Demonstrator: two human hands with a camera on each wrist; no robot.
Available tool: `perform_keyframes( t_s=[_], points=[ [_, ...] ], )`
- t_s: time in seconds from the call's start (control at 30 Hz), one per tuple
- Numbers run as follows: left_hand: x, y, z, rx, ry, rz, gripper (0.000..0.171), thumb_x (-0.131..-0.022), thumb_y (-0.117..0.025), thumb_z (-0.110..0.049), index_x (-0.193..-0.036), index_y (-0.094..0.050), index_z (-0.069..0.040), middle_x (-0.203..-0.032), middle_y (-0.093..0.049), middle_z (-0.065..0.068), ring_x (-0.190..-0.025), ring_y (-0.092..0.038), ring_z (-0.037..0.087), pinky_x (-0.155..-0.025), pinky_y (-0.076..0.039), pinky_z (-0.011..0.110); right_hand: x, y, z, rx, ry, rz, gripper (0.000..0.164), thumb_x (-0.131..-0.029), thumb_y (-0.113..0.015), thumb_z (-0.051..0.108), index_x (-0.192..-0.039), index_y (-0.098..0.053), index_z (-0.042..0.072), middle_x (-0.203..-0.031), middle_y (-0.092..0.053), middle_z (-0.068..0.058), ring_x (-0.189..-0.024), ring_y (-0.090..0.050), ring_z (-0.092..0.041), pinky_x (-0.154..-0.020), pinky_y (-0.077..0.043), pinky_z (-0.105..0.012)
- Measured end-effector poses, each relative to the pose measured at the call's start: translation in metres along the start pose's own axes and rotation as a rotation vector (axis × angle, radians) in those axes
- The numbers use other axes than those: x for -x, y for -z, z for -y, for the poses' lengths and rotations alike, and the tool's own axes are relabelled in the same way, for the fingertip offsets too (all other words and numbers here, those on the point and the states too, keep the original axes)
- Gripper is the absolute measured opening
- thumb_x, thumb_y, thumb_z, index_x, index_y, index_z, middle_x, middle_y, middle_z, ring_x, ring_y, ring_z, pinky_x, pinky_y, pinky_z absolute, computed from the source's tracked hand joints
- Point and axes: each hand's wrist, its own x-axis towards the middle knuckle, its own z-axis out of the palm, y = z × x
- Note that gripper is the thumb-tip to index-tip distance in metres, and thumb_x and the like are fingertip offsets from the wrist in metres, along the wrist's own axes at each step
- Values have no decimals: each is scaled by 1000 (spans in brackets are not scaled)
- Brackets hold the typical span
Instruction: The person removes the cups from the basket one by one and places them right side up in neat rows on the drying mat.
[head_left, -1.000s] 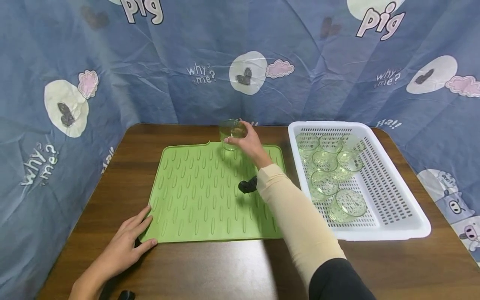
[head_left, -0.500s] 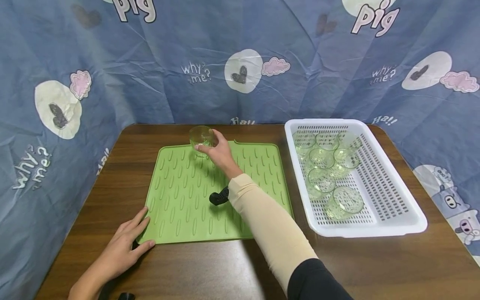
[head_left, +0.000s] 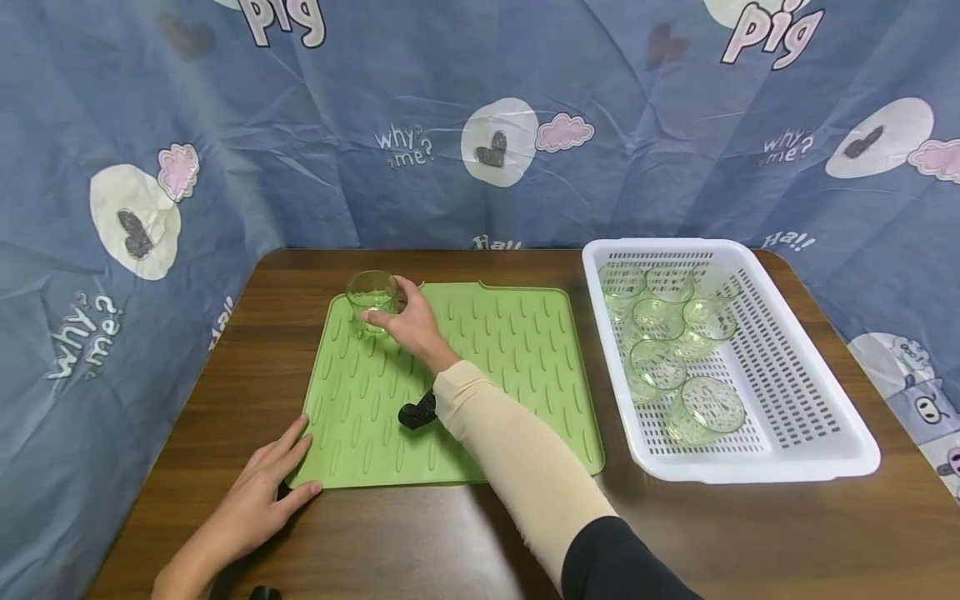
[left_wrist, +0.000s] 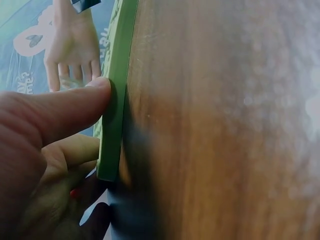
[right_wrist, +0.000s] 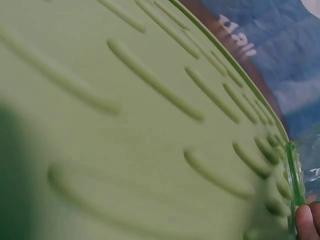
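Note:
A clear green-tinted drinking glass point(head_left: 371, 287) is upright at the far left corner of a ribbed green drying mat point(head_left: 480, 392). My right hand point(head_left: 412, 327) holds it, thumb on the near side and fingers around the right side. In the right wrist view, the glass's base edge point(right_wrist: 295, 172) appears close to the mat's ribs; whether it touches cannot be told. My left hand point(head_left: 258, 492) rests at the mat's front left corner with its fingers spread. Seen from the left wrist, the thumb point(left_wrist: 75, 107) lies against the mat's edge point(left_wrist: 114, 125).
A white perforated plastic basket point(head_left: 840, 433) stands on the right of the brown wooden table point(head_left: 360, 542). Several similar glasses point(head_left: 705, 408) stand in its left part. A blue printed cloth point(head_left: 315, 150) hangs behind the table.
My right hand has carried the glass leftward along the mat's far edge and lowered it toward the far left corner. My left hand has stayed at the front left corner.

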Motion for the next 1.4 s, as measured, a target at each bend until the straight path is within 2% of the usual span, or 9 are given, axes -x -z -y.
perform_keyframes(
  t_s=[0.3, 0.6, 0.9, 1.13, 1.4],
  points=[
    [0, 0, 1, 3, -4, -6, 72, -90, -72, -24, -145, -42, 10, -164, -24, 19, -135, -35, 46, -97, -38, 65, -1, -9, 3, 7, -4, 40, 86, -84, -80, 30, -155, -33, 22, -153, -46, -5, -141, -46, -27, -110, -46, -41],
    [0, -1, 2, -12, -30, -48, 71, -88, -74, -21, -143, -44, 11, -163, -28, 19, -133, -38, 44, -95, -39, 61, -2, -10, 7, 15, 2, 38, 87, -83, -81, 30, -155, -34, 21, -150, -50, -6, -140, -47, -28, -110, -46, -42],
    [0, 0, 2, -2, -11, -14, 72, -89, -73, -24, -145, -42, 10, -163, -27, 20, -134, -37, 45, -97, -38, 64, -1, -9, 6, 54, -8, 80, 86, -83, -81, 35, -155, -34, 25, -151, -49, -2, -138, -49, -25, -108, -47, -41],
    [1, 0, 1, 2, 4, -9, 72, -90, -73, -25, -145, -42, 10, -164, -26, 18, -135, -36, 44, -98, -38, 63, -4, -11, 3, 64, -20, 130, 87, -84, -80, 34, -156, -32, 24, -154, -47, -1, -142, -46, -25, -112, -44, -41],
    [0, 1, -1, 10, 20, 3, 73, -90, -73, -25, -145, -41, 10, -163, -26, 19, -136, -35, 43, -99, -37, 64, -4, -15, 5, 154, -6, 153, 87, -86, -78, 33, -157, -30, 23, -156, -44, 0, -142, -45, -23, -112, -44, -42]
  ],
)
